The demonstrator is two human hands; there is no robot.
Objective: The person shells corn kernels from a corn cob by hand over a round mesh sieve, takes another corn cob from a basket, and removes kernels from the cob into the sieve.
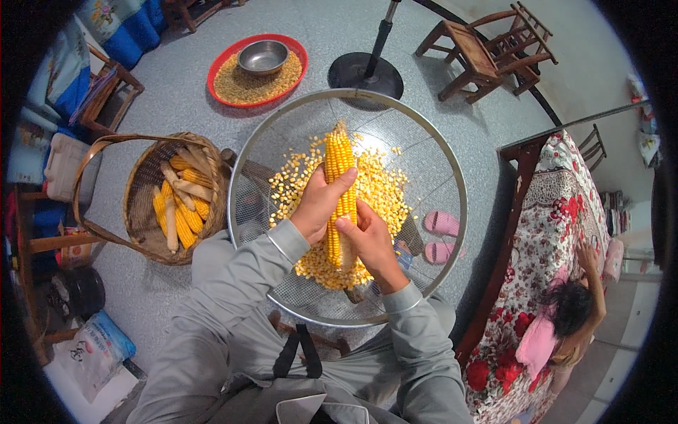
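Observation:
An upright yellow corn cob (339,159) is gripped between my two hands over a round metal-rimmed mesh sieve (452,145). My left hand (321,201) wraps the cob's middle from the left, its thumb lying across the kernels. Lower down, my right hand (369,240) holds it from the right, thumb pressed on the kernels. The cob's lower end looks pale and bare of kernels. Loose corn kernels (385,184) lie spread on the mesh beneath. To the left, a wicker basket (134,187) holds several yellow cobs (185,225) and pale stripped cobs (171,222).
Beyond the sieve, a red basin (305,60) of kernels carries a metal bowl (263,56). A black stand base (353,71) and wooden chair (470,53) stand farther back. Pink slippers (441,223) lie right. Another person (568,311) is on the flowered bed (494,318).

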